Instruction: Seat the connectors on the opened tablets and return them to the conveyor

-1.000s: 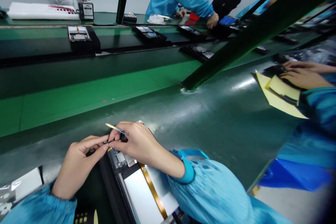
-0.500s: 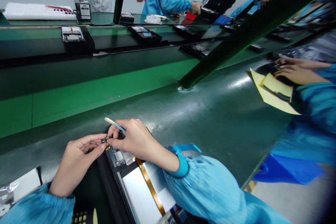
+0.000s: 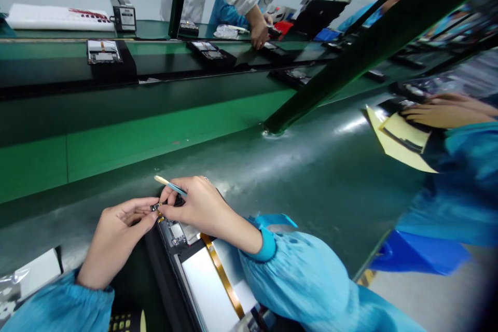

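Green bench (image 3: 311, 176), assembly line, both hands at top edge of opened device (image 3: 202, 270).

Left hand (image 3: 116, 238) had thumb and forefinger pinched nearly shut on a small black part (image 3: 155, 207), held right at the device's top corner, touching the right hand's fingertips. Right hand (image 3: 198, 207) was curled shut around a thin stick (image 3: 169, 185), its pale tip poking out up-left past the knuckles; thumb and forefinger met the part from the other side. Device lay in a black tray (image 3: 155, 275), white panel and gold flex strip (image 3: 223, 277) exposed, circuit board just below the fingers. Conveyor (image 3: 155, 129) behind carried more trays. Co-worker's hand (image 3: 447, 114) at right rested by yellow sheets (image 3: 392, 145); another person's hand (image 3: 259, 36) reached down at far bench.
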`<state>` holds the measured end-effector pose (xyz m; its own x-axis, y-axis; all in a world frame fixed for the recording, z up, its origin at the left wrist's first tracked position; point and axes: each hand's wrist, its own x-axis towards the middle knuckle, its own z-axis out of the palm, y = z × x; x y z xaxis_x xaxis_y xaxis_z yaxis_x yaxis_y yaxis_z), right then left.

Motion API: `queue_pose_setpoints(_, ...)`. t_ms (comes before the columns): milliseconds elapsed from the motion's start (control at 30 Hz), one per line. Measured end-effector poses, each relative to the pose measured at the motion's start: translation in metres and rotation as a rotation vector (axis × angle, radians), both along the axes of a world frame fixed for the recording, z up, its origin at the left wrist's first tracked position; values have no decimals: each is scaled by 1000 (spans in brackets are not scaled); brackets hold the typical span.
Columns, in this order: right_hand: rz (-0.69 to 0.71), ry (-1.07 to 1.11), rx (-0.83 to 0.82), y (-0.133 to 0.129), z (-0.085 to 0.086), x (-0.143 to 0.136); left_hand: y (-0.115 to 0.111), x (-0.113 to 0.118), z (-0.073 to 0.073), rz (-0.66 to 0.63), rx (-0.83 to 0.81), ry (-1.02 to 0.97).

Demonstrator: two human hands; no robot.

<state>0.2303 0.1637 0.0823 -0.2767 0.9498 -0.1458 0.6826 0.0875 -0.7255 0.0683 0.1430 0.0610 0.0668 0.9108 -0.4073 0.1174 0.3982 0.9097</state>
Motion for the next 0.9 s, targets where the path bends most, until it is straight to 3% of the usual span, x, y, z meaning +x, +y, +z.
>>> queue_pose_setpoints(233,233,17,283,3,-7,6,-2,-3,-3,-34,27,-40)
queue_pose_setpoints(533,296,76,267,10,-6,10,-2,-4,-3,-38,38,-25)
queue_pose_setpoints(700,355,-115,312,7,-4,10,-2,-4,-4,-69,56,-35)
queue_pose_setpoints(900,578,-406,405,5,10,11,-2,-4,-3,-63,15,-5)
